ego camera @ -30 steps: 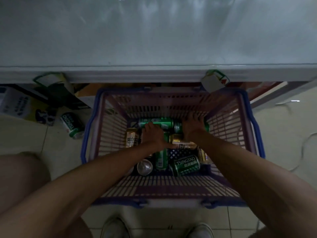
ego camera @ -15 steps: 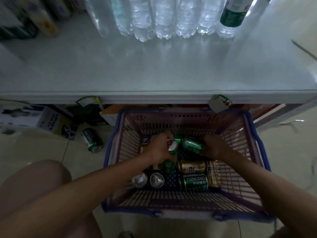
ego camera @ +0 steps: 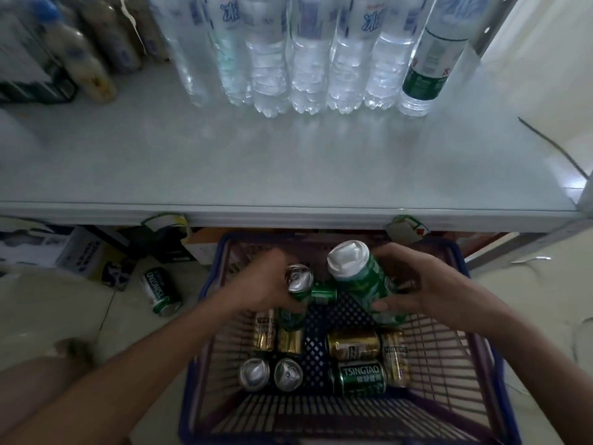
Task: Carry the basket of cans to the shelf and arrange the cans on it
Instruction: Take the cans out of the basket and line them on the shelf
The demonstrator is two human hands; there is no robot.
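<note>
A blue-rimmed plastic basket (ego camera: 481, 364) stands on the floor below the pale shelf (ego camera: 288, 162). My left hand (ego camera: 260, 287) grips a green can (ego camera: 300, 279) lifted above the basket floor. My right hand (ego camera: 414, 284) grips a second, larger-looking green can (ego camera: 359, 277), tilted with its top towards me. Several green and gold cans (ego camera: 353, 345) still lie or stand in the basket, among them a green Tsingtao can (ego camera: 361, 377) near the front.
A row of clear water bottles (ego camera: 308, 59) stands at the back of the shelf, with darker bottles (ego camera: 83, 59) at the far left. A loose green can (ego camera: 160, 292) lies on the floor left of the basket, beside boxes (ego camera: 64, 252). A metal upright (ego camera: 587, 194) bounds the shelf's right end.
Both hands have closed on green cans and lifted them up out of the pile. The view has tilted up, showing the shelf top and its bottles.
</note>
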